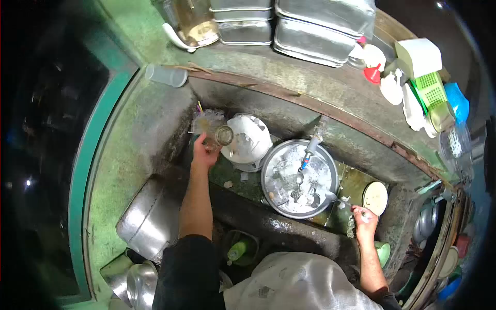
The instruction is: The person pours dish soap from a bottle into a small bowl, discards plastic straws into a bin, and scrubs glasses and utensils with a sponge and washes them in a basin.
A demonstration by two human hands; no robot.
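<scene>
Clear glass tumbler [223, 135] gripped in left hand [205, 154]; right hand [366, 218] pinches metal spoon [338, 199] at round steel washing basin [330, 159]; rinsing underway, judged to need a steady set-down.

Dishwashing spot: stone sink [289, 111], stacked metal trays [320, 31].

Metal, glass and worn concrete at a wash trough

The left hand [204, 155] held a clear glass [223, 135]; the round basin [298, 178] was shiny metal, the white container [248, 139] looked like glossy plastic, the stacked trays [320, 28] were dull metal, and the ledge [150, 124] was rough, green-stained concrete.
</scene>
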